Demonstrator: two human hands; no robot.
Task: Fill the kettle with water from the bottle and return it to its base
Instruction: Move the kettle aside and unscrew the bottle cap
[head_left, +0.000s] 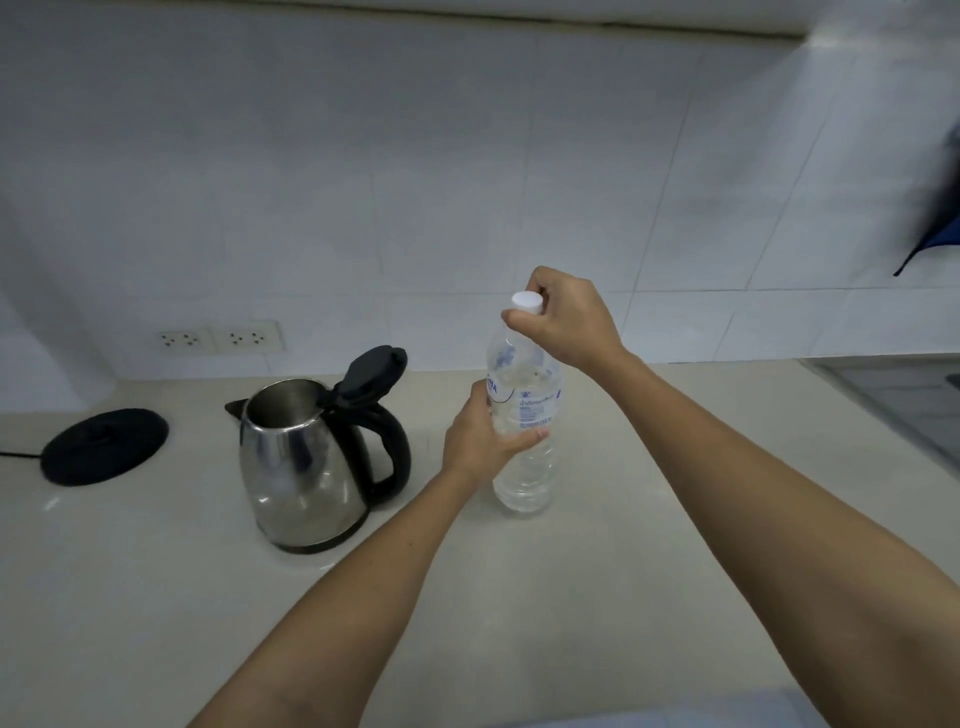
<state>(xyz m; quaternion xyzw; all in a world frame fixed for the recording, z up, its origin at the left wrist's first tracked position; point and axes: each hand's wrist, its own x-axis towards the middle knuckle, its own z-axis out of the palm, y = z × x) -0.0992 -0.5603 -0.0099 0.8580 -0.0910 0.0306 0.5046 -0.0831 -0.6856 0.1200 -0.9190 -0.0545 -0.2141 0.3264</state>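
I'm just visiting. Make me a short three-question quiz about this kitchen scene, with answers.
1. True or false: the kettle sits on its base.
2. Which of the hands grips the bottle around its middle: A) left hand, B) right hand?
3. Fill in: the kettle's lid is ____.

Key:
1. False; it stands on the counter, apart from the base.
2. A; the right hand pinches the white cap.
3. Open.
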